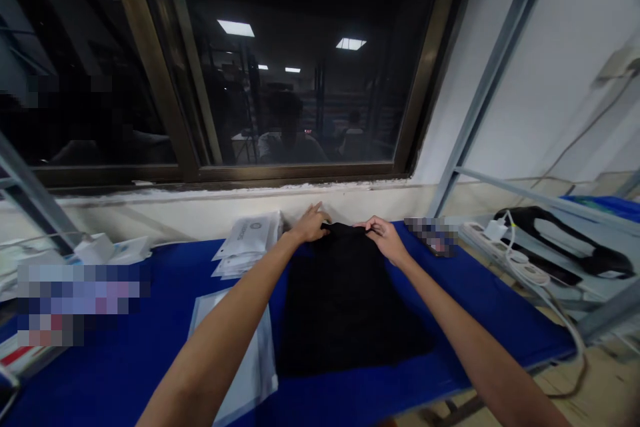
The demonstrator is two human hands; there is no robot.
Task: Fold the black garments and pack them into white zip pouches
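A black piece of cloth (350,307), perhaps a garment, lies spread on the blue table cover (170,320). My left hand (313,223) pinches its far left corner, with some fingers pointing up toward the wall. At the far right corner, my right hand (383,237) grips the same edge between thumb and fingers. The far edge between both hands is slightly lifted, and the near edge rests flat. Partly under my left forearm is a clear plastic bag (250,360). Just left of my left hand stands a pile of printed white packets (250,240).
A power strip (493,247) with a white plug and cables sits at the right, beside a black curved object (565,240). Blurred-out items lie at the far left and right back. Grey metal posts (493,80) flank the table, and a dark window (300,80) is behind it.
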